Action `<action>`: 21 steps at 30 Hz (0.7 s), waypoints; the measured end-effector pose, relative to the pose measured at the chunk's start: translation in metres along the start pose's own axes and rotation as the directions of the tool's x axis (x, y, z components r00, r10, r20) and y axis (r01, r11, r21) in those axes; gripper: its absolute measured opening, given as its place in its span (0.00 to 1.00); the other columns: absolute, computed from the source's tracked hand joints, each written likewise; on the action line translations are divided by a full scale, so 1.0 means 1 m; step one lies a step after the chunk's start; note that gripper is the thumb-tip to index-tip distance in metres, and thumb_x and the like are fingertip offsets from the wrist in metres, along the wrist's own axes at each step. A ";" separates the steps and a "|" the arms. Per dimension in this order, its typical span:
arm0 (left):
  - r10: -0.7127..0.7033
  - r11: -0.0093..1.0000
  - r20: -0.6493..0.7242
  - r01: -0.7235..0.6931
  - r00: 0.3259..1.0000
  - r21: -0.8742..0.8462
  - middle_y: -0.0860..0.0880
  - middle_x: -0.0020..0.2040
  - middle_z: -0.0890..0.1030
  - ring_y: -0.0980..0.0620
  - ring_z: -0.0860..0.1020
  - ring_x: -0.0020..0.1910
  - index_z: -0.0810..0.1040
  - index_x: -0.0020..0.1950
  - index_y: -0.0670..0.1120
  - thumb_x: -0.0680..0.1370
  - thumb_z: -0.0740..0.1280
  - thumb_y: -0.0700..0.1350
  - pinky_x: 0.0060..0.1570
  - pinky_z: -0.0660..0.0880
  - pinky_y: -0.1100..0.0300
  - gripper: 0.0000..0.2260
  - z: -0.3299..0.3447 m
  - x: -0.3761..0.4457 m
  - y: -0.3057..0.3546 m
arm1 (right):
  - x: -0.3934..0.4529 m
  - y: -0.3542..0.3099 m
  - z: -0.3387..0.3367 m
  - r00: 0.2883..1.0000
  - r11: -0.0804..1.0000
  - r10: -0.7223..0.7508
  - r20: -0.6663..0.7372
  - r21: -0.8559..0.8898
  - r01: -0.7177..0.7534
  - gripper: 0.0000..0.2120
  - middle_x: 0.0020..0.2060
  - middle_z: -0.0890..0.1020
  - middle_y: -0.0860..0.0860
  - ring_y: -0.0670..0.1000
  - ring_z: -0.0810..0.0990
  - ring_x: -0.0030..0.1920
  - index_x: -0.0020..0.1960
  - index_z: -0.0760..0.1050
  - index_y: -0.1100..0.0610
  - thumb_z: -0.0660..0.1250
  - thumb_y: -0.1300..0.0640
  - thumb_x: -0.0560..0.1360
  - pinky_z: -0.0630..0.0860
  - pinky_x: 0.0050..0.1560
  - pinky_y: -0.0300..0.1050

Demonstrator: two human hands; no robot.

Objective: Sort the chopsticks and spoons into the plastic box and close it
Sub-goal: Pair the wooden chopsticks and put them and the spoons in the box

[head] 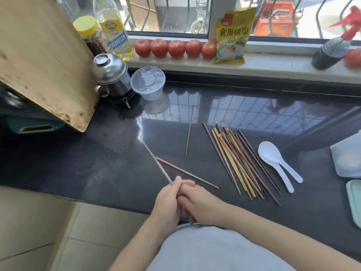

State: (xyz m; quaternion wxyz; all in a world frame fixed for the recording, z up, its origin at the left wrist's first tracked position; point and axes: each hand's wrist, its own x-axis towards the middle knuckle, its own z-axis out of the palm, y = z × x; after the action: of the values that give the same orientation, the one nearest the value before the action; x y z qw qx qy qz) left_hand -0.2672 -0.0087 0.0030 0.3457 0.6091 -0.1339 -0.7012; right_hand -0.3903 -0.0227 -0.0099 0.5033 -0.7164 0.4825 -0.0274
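Observation:
My left hand (168,198) grips one pale wooden chopstick (156,161) that points up and to the left over the dark counter. My right hand (197,202) lies against the left one, fingers curled at the same chopstick's lower end. A second loose chopstick (187,173) lies slanted just beyond my hands, and a third (189,133) lies nearly upright farther back. A pile of several brown and tan chopsticks (240,163) rests to the right. Two white plastic spoons (277,163) lie beside that pile. The plastic box (345,159) shows at the right edge, with a green lid (354,202) below it.
A clear round plastic container (147,83) and a steel pot (111,75) stand at the back left, under a leaning wooden cutting board (39,55). Tomatoes (175,48), an oil bottle (115,30), a yellow packet (232,36) and a dark sauce bottle (330,53) line the windowsill.

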 end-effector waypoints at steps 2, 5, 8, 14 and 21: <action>0.094 0.993 -0.173 -0.081 0.980 0.081 0.39 0.40 0.84 0.37 0.82 0.38 0.80 0.46 0.38 0.86 0.56 0.45 0.37 0.80 0.51 0.17 -0.015 0.004 -0.004 | 0.012 0.014 0.003 0.996 0.976 -0.006 -0.088 -0.217 -0.013 0.11 0.50 0.81 0.52 0.57 0.79 0.49 0.50 0.72 0.50 0.56 0.44 0.81 0.76 0.49 0.54; 0.126 0.977 -0.242 -0.078 0.962 0.198 0.39 0.47 0.85 0.39 0.86 0.40 0.76 0.55 0.40 0.86 0.54 0.44 0.42 0.84 0.47 0.13 -0.050 0.010 0.005 | 0.024 0.060 -0.010 0.965 0.829 0.000 -0.263 -0.539 -0.147 0.12 0.53 0.76 0.52 0.56 0.74 0.54 0.57 0.71 0.52 0.66 0.47 0.79 0.76 0.51 0.53; 0.167 0.938 -0.208 -0.090 0.964 0.334 0.40 0.49 0.85 0.43 0.86 0.42 0.77 0.58 0.42 0.86 0.55 0.44 0.45 0.84 0.49 0.12 -0.067 0.011 0.012 | 0.026 0.091 -0.019 0.975 0.716 -0.039 -0.218 -0.687 -0.125 0.14 0.45 0.74 0.51 0.55 0.74 0.46 0.51 0.70 0.53 0.75 0.56 0.72 0.74 0.41 0.50; 0.599 0.570 -0.088 -0.346 0.796 0.745 0.59 0.59 0.81 0.59 0.76 0.60 0.79 0.64 0.51 0.86 0.55 0.48 0.60 0.68 0.64 0.15 -0.042 0.007 0.013 | 0.006 0.068 -0.057 0.922 0.557 -0.386 -0.021 -0.802 0.215 0.04 0.42 0.75 0.51 0.53 0.72 0.42 0.47 0.72 0.54 0.66 0.62 0.76 0.74 0.41 0.47; -0.121 0.895 0.245 -0.001 0.962 0.446 0.49 0.29 0.65 0.52 0.58 0.24 0.74 0.51 0.42 0.86 0.56 0.53 0.23 0.56 0.62 0.16 -0.020 0.021 0.025 | 0.022 0.034 -0.106 0.855 0.522 -0.519 0.016 -0.786 0.332 0.07 0.52 0.75 0.50 0.53 0.72 0.52 0.57 0.73 0.54 0.57 0.56 0.83 0.73 0.56 0.49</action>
State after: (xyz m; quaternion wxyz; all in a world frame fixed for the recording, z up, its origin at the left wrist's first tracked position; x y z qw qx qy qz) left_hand -0.2404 -0.0352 -0.0025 0.1554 0.5754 -0.3156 -0.7383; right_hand -0.4565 -0.1134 0.0069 0.0726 -0.9481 0.3087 -0.0230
